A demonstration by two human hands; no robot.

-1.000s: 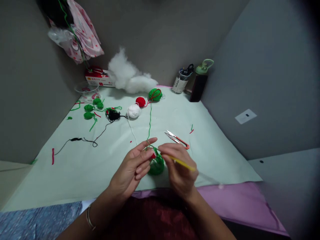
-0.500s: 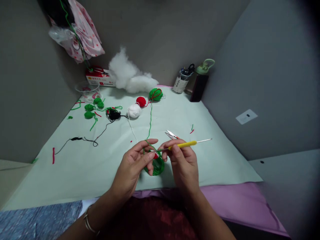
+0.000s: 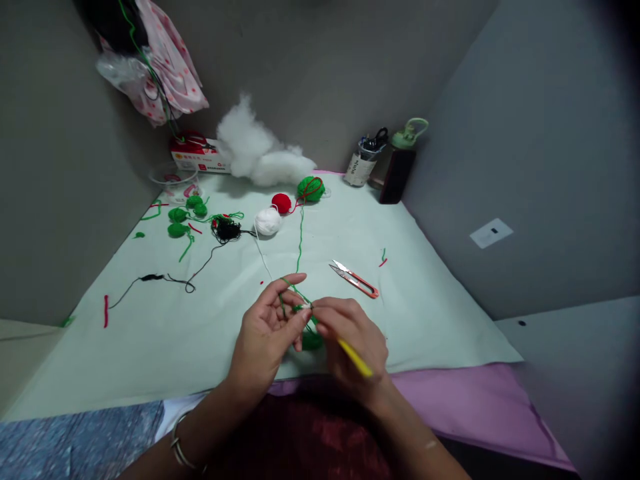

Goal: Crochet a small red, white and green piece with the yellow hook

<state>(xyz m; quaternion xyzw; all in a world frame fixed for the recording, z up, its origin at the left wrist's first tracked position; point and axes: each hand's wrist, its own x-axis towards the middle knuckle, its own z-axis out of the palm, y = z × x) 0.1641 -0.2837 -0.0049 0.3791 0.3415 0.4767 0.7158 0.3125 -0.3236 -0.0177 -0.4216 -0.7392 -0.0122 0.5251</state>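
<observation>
My left hand (image 3: pixel 267 327) pinches a small crochet piece (image 3: pixel 303 307) of green and white yarn between thumb and fingers. Green yarn (image 3: pixel 299 248) runs over its raised index finger, coming from a green yarn ball (image 3: pixel 311 189) at the back. In my right hand (image 3: pixel 353 340) is a crochet hook with a yellow handle (image 3: pixel 356 359), slightly blurred; its tip meets the piece at the left fingertips. Below the piece, between both hands, hangs a green yarn bundle (image 3: pixel 313 341), partly covered by fingers. Orange-handled thread snips (image 3: pixel 356 279) lie beyond my right hand.
White (image 3: pixel 268 221) and red yarn balls (image 3: pixel 281 203) sit mid-table. Black yarn (image 3: pixel 228 229), small green pieces (image 3: pixel 177 230) and a clear tub (image 3: pixel 175 183) lie left. White stuffing (image 3: pixel 260 150) is piled behind. A pen cup (image 3: pixel 361 165) and dark phone (image 3: pixel 397 177) stand at back right.
The hook's handle has swung from pointing right to pointing down toward me. My right hand has turned and lowered, baring the snips. The red part of the piece no longer shows.
</observation>
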